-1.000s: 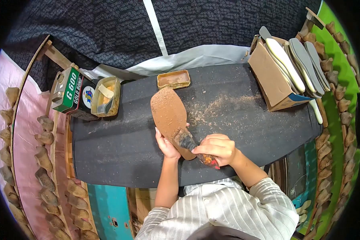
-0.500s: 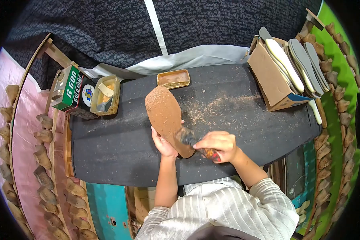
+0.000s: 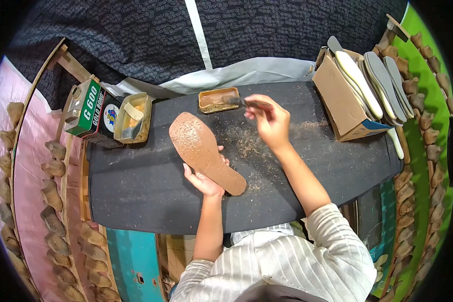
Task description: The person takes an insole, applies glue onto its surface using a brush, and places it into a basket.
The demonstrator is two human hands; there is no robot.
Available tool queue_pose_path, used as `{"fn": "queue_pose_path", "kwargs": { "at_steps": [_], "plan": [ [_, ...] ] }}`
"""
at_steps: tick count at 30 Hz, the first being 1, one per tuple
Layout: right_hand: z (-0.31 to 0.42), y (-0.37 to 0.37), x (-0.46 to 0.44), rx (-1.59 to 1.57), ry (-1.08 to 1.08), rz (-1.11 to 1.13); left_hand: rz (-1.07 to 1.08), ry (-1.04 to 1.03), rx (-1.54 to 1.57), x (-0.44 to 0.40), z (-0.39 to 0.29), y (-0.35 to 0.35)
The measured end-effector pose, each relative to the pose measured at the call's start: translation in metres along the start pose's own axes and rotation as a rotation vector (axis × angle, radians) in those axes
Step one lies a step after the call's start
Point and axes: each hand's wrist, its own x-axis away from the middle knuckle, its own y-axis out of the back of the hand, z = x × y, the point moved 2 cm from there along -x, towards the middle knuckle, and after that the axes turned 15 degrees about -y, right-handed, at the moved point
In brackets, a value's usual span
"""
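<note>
A brown shoe sole lies tilted across my left hand, whose thumb and fingers wrap its edges from below. Its upper face looks wet and speckled with bumps, shiniest at the broad end. My right hand is raised over the table, closed around the handle of a brush. The dark, motion-blurred brush head is at the right end of a small shallow tray holding brownish stuff. Whether the bristles touch the contents cannot be made out.
Brown crumbs are scattered on the black-covered table. At left stand a G 600 can and a tub with a scraper-like piece. A cardboard box of insoles stands at right. Shoe lasts line the side racks.
My right hand has lifted the brush off the sole and carried it up to the tray. The sole has shifted slightly left, and its face now looks glossier.
</note>
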Motion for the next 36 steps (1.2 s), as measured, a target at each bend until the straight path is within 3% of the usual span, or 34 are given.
{"fn": "queue_pose_path", "kwargs": {
  "at_steps": [2, 10, 13, 15, 21, 23, 27, 30, 32, 36],
  "plan": [
    [-0.02, -0.01, -0.019, 0.123, 0.024, -0.007, -0.205, -0.02, 0.015, -0.003, -0.003, 0.001],
    [-0.067, -0.027, -0.048, 0.349, 0.007, 0.059, -0.101, -0.034, -0.036, -0.002, -0.005, 0.003],
    [-0.072, -0.022, -0.045, 0.403, 0.139, -0.046, -0.08, -0.057, -0.049, -0.003, -0.004, 0.001],
    [-0.078, -0.019, -0.044, 0.339, -0.087, 0.024, -0.08, -0.05, -0.036, -0.003, -0.004, 0.0],
    [-0.035, -0.009, -0.016, 0.088, -0.015, -0.041, -0.063, -0.01, -0.112, -0.002, -0.001, 0.001],
    [-0.012, -0.006, 0.002, -0.068, 0.048, 0.082, -0.049, 0.009, -0.111, -0.001, 0.0, 0.003],
    [0.029, -0.006, 0.033, 0.162, 0.323, 0.155, -0.065, 0.038, -0.135, 0.002, 0.004, 0.015],
    [0.041, -0.007, 0.049, 0.263, 0.351, 0.251, 0.009, 0.0, -0.045, 0.002, 0.003, 0.007],
    [0.039, -0.006, 0.061, 0.233, 0.372, 0.309, -0.222, -0.082, -0.094, 0.002, -0.006, -0.015],
    [0.042, 0.0, 0.071, 0.168, 0.323, 0.428, -0.143, -0.114, -0.12, -0.002, -0.003, 0.003]
  ]
}}
